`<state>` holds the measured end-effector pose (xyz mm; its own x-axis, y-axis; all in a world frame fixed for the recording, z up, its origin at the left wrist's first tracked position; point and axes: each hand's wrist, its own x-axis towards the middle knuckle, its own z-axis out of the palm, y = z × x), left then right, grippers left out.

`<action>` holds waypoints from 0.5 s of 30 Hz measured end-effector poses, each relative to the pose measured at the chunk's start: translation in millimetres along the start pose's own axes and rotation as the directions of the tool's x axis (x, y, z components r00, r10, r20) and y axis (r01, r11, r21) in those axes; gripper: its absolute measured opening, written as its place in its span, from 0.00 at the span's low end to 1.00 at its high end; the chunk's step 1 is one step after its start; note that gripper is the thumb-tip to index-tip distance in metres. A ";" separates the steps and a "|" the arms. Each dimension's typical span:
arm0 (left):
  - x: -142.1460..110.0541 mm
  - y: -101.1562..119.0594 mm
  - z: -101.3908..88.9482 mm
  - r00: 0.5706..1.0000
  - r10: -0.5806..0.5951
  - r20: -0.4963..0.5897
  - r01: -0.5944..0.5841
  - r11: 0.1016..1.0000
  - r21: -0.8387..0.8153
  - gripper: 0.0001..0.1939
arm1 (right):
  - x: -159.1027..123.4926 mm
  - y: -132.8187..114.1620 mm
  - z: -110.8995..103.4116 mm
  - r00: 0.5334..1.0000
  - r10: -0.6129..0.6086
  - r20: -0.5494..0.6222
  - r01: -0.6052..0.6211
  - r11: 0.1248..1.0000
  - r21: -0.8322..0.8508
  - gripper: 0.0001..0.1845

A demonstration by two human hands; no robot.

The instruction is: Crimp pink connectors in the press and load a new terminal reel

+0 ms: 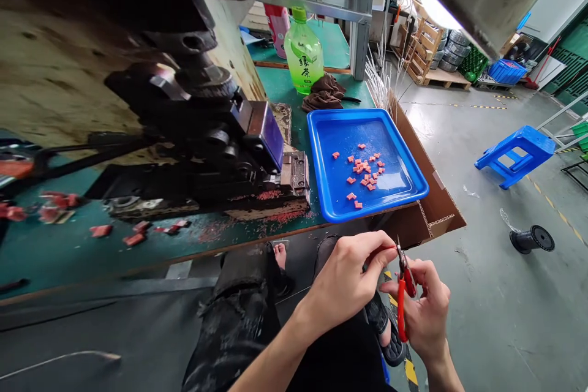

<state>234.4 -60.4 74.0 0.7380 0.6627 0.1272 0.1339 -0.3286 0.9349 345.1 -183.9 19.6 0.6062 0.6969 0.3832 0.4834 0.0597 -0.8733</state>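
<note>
Press (184, 116) sits idle on the bench (68, 257); blue tray (413, 187) holds red trimmed pieces (365, 173). Step in hand looks like trimming. Right hand (425, 312) grips red cutters (403, 300) below the bench edge, blades up; left hand (349, 285) pinches something small at the tips, part hidden. Next cut needs steady alignment.

The two hands' grip meets on the cutters (403, 294), low before the worktop (220, 239) edge; the tray (328, 196) lies on the worktop just beyond the grip, small pieces (365, 173) in it, the press (202, 128) left, the stool (517, 156) far right
</note>
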 end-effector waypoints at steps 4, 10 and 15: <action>5.2 -1.8 -6.5 0.996 -0.020 0.088 0.027 0.997 -0.075 0.12 | -4.0 5.7 -5.4 0.947 0.275 0.164 -0.303 0.935 0.183 0.20; 7.4 -4.7 -10.4 0.990 -0.046 0.131 0.066 0.986 -0.152 0.12 | -1.0 8.0 -8.1 0.889 0.357 0.286 -0.445 0.821 0.357 0.24; 7.4 -6.2 -10.3 0.989 -0.069 0.132 0.088 0.985 -0.145 0.13 | 9.2 1.0 -9.3 0.848 0.376 0.373 -0.503 0.791 0.348 0.27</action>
<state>232.2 -46.5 72.5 0.8078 0.5892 0.0176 0.1008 -0.1675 0.9807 357.1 -184.1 25.1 0.4609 0.8799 -0.1154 -0.1425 -0.0549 -0.9883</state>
